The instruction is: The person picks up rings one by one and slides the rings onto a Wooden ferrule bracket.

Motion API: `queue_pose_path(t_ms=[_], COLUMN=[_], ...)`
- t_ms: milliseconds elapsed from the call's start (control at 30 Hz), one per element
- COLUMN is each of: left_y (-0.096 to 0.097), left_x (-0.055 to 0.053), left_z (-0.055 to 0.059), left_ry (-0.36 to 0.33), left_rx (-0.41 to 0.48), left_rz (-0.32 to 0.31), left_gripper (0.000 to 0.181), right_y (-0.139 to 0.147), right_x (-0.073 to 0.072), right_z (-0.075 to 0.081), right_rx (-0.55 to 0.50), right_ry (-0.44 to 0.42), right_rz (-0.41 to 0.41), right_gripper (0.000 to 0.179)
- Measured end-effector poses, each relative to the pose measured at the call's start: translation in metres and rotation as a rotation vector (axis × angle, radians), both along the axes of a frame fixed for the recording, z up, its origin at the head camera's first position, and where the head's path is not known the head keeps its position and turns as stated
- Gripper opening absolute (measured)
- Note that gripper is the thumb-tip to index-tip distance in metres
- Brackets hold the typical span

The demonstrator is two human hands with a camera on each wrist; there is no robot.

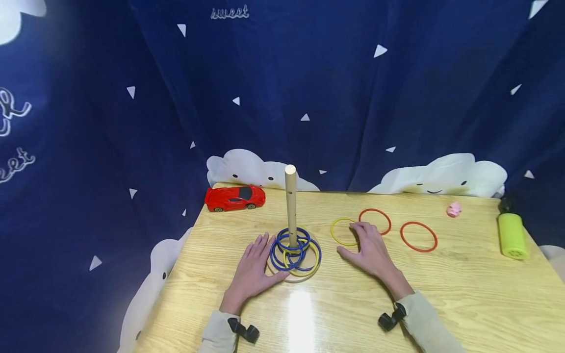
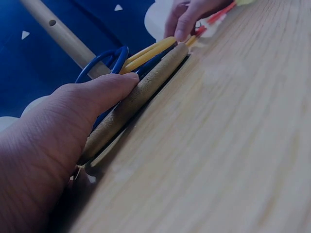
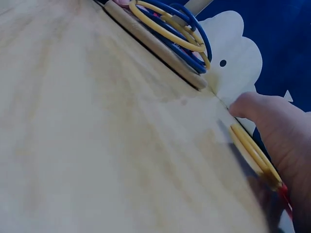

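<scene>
A wooden post [image 1: 291, 206] stands on a round wooden base [image 1: 297, 279], with several blue and yellow rings [image 3: 167, 30] lying tilted and overlapping around it. My left hand [image 1: 251, 274] rests at the left and near side of this base, fingers extended, thumb over its rim. In the left wrist view that thumb [image 2: 109, 90] lies along the base's edge beside the rings. To the right, my right hand [image 1: 371, 250] reaches over the right side of a loose yellow ring [image 1: 332, 231], thumb and fingers spread apart. The thumb is clear of the ring in the right wrist view.
Beyond my right hand lies one red ring [image 1: 375, 210], and another red ring [image 1: 415, 222] is to its right. A red toy car [image 1: 234, 198] sits at the back left. A small pink pig toy [image 1: 453, 209] and a green bottle [image 1: 512, 235] are at the right.
</scene>
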State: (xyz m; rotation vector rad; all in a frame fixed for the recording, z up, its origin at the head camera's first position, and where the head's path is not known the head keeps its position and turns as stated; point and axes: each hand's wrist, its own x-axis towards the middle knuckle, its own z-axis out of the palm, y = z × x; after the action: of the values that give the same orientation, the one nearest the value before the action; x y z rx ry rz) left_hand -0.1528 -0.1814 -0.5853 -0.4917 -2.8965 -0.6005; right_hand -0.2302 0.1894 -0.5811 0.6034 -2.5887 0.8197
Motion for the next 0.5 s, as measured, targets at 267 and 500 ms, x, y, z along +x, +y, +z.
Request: queue_pose_path(t_ms=[267, 500], left_y=[0.0003, 0.0007], left_x=[-0.0010, -0.0003], left_z=[0.0008, 0.0001], left_ry=[-0.023, -0.008], left_rx=[0.002, 0.007], left_rz=[0.009, 0.007], left_gripper=[0.109, 0.109], right_y=[0.0082, 0.0086], right_x=[0.0053, 0.0048], right_z=[-0.0067, -0.0088], right_rx=[-0.004, 0.020], right_ry=[0.040, 0.002], right_rz=[-0.138, -0.222], right_gripper=[0.079, 0.088])
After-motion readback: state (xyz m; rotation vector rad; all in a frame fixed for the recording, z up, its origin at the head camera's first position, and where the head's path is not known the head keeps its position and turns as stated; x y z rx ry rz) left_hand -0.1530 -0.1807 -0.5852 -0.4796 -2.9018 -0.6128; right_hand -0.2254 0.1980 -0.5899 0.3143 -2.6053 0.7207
